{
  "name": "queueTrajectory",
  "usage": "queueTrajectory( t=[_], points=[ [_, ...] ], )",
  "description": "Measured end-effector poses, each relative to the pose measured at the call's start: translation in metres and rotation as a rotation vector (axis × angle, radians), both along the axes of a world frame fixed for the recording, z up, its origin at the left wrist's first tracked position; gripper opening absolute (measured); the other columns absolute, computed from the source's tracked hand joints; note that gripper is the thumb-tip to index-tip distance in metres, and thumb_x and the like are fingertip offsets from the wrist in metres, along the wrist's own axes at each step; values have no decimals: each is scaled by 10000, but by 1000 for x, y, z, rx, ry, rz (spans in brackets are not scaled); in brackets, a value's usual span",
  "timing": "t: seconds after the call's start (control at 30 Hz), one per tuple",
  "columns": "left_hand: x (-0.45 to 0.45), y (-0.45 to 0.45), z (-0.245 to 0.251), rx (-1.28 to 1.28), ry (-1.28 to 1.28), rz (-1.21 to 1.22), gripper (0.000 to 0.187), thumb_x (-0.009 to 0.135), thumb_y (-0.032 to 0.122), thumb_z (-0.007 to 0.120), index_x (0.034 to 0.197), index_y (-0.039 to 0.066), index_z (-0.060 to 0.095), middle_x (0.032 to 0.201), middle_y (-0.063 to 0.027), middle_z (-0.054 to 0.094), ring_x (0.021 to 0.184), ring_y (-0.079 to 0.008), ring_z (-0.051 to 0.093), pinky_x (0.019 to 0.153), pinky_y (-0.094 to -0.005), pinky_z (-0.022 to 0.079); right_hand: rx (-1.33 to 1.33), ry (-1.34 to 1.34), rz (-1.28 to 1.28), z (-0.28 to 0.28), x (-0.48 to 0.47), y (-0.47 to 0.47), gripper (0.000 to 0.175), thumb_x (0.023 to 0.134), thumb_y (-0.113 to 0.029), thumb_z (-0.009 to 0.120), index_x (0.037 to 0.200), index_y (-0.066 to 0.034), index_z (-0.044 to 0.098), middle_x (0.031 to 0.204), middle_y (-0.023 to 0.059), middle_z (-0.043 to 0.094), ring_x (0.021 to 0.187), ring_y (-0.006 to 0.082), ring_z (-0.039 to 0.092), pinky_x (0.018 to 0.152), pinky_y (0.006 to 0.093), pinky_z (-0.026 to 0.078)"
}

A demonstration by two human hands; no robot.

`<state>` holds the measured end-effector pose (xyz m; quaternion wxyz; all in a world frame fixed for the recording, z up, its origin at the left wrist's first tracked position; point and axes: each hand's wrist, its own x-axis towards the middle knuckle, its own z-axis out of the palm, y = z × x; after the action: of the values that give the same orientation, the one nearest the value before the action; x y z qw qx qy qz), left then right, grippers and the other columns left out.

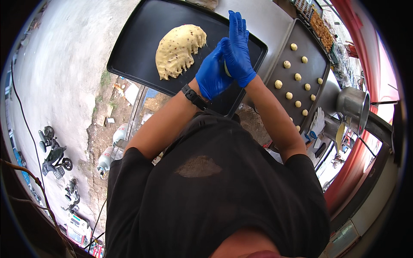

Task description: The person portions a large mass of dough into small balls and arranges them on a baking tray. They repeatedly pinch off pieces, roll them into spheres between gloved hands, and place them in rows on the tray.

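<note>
My left hand [211, 75] and my right hand [239, 53], both in blue disposable gloves, are pressed palm to palm. Between the palms is a small piece of dough [226, 69]; only a pale sliver of it shows. Both hands are above the right part of a black baking tray [135, 42]. On that tray, left of my hands, lies a large mound of yellow dough [180, 48] with brown bits in it and a ragged, torn right edge. To the right, a second dark baking tray [280, 103] carries several small dough balls [297, 77] spaced apart in rough rows.
A metal table [264, 16] supports the trays. Beyond the second tray lie a pale work glove [317, 122] and a metal pot [351, 106]. Trays of browned baked pieces [321, 30] stand at upper right. Gas cylinders [105, 158] stand below left.
</note>
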<state>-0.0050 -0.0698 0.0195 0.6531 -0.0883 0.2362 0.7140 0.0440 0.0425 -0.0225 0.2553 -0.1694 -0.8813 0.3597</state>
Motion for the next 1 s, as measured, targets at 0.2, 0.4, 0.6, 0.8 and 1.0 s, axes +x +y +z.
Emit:
queueTrajectory(
  t=[0.2, 0.4, 0.6, 0.8, 1.0],
  points=[
    [13, 14, -16, -43, 212, 12, 503, 1041, 425, 375, 1403, 77, 403, 1300, -86, 550, 1157, -211, 558, 1004, -367, 466, -41, 72, -5, 20, 3, -4, 856, 942, -677, 326, 1558, -113, 142, 1598, 200, 146, 1487, 383, 66, 1183, 512, 4],
    [20, 22, -53, 86, 442, 42, 574, 1046, 468, 305, 1445, 62, 382, 1328, -111, 532, 1203, -211, 519, 1002, -351, 440, -82, 27, 40, 47, 16, -27, 891, 915, -696, 359, 1555, -110, 157, 1596, 227, 119, 1481, 422, 25, 1163, 566, -27],
    [15, 28, -42, 267, 535, 94, 526, 1059, 370, 339, 1485, 63, 310, 1412, -115, 462, 1252, -231, 489, 1020, -372, 443, -56, -54, 68, 54, 27, -32, 967, 856, -756, 361, 1558, -122, 160, 1598, 221, 125, 1479, 439, 23, 1151, 591, -25],
    [4, 41, -13, 239, 131, -28, 516, 1054, 336, 366, 1500, 88, 286, 1452, -90, 419, 1273, -213, 468, 1050, -344, 414, 12, 39, -38, 44, 25, 5, 817, 916, -650, 351, 1536, -125, 263, 1603, 183, 157, 1485, 409, 58, 1174, 556, 16],
    [19, 11, -54, -127, 102, -72, 335, 1012, 293, 493, 1235, 52, 561, 1079, -77, 625, 970, -187, 624, 881, -354, 547, 351, -123, -188, 20, 23, 24, 537, 919, -403, 569, 1367, -111, 516, 1393, 212, 475, 1312, 392, 419, 1108, 559, 241]
  ],
)
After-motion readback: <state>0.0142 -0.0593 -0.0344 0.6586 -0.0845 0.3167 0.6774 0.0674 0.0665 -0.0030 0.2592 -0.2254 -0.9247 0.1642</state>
